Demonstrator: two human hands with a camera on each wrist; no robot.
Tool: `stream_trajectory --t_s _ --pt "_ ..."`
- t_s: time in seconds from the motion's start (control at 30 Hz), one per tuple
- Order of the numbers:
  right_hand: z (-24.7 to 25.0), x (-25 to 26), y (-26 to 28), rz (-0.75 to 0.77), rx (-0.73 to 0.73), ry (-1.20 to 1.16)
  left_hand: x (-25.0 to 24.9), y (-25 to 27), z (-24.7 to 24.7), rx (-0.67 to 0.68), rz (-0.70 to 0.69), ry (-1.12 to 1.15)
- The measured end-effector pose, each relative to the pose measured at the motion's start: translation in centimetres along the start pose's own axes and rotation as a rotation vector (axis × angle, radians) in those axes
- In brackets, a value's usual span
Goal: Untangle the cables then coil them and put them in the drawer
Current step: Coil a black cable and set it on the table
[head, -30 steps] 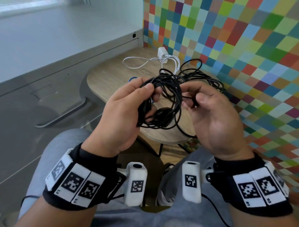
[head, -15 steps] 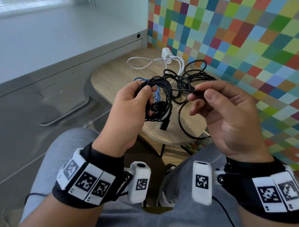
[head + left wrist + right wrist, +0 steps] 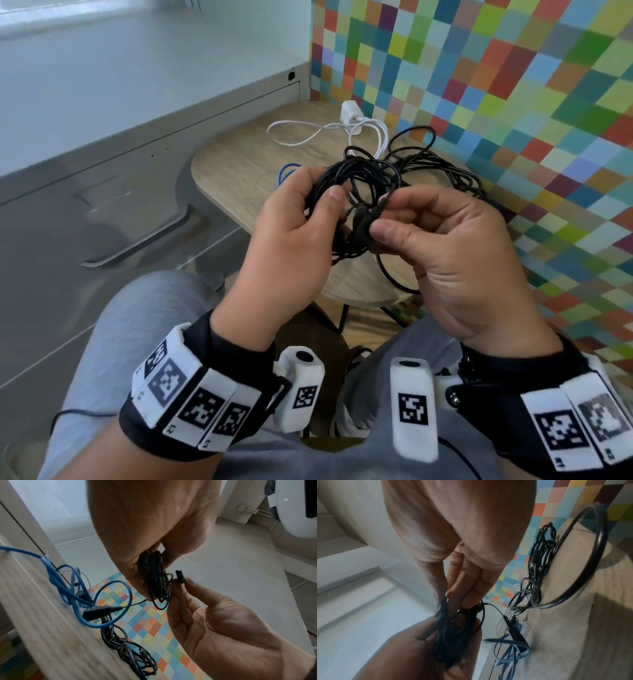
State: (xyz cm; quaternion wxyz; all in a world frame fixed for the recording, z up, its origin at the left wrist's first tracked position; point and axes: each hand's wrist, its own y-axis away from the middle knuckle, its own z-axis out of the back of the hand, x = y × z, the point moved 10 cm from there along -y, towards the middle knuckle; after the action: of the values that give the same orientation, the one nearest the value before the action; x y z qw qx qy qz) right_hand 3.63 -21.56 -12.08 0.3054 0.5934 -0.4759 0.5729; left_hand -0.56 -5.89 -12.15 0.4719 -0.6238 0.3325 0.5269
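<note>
Head view, and both hands are up over the lap, busy with one black cable (image 3: 356,192). Left hand (image 3: 294,236) has its fingers and thumb wrapped round the gathered loops of that cable, a loose bundle held above the near edge of the worktop (image 3: 239,171). Right hand (image 3: 455,253) pinches the cable's end, a small black plug (image 3: 180,576), just beside the bundle, with a slack loop hanging below it.

Danger here, I'd say: a strand runs from the bundle back to the black heap (image 3: 442,164) lying on the far right of the worktop. Pull too briskly and that heap could drag along, taking the blue cable (image 3: 72,588) with it, or tighten a knot instead of freeing one. The loops in the left hand look loose too; ease the grip and they could spring apart.

Worktop is a small rounded wooden table, pale grain. A white charger (image 3: 351,113) with its white lead (image 3: 308,135) sits at the far side. Right and far, a wall of multicoloured squares; left, a grey cabinet with a drawer (image 3: 113,219), front shut, long handle (image 3: 144,246).
</note>
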Motion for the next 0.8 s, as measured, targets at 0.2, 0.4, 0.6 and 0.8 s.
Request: stream_trajectory --t_s 0.2,0.4,0.6,0.8 --pt "1.9 0.7 0.1 0.119 -0.192 0.229 0.2 0.8 -1.9 0.132 0.048 0.059" --pt "0.9 -0.7 -0.2 0.036 -0.137 -0.027 -0.2 1.0 -2.3 0.158 0.04 0.071" --pt "0.4 -0.3 -0.1 0.021 -0.075 0.054 -0.3 1.1 -2.3 0.148 0.014 0.048" --pt "0.8 0.1 0.0 0.069 -0.075 0.184 0.2 0.9 -2.0 0.152 0.106 0.249"
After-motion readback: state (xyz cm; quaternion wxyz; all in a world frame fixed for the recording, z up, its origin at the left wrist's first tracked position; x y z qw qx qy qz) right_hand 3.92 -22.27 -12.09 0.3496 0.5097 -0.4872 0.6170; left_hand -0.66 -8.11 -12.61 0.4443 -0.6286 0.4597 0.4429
